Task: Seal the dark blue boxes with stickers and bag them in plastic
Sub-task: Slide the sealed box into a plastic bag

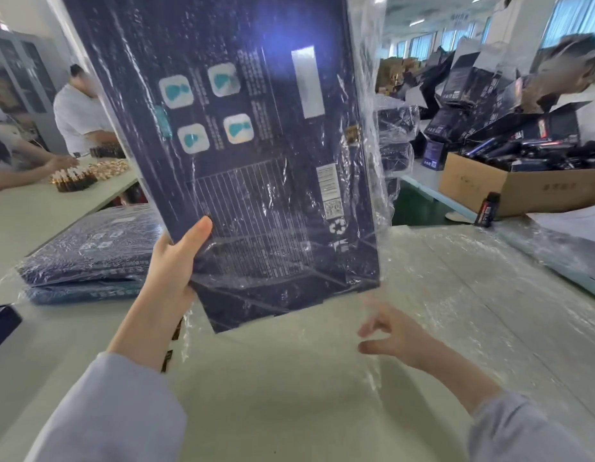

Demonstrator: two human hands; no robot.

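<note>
The dark blue box point(249, 145) is held upright and slightly tilted above the table point(289, 411), enclosed in a clear plastic bag point(372, 155) whose loose film hangs past its lower edge. The box's lower left corner is gripped by the left hand point(171, 261), thumb laid on the printed face. Below the box's lower right corner, the right hand point(392, 335) is blurred, fingers loosely spread; contact with the film cannot be determined. A stack of bagged boxes point(89, 255) lies left of the box.
</note>
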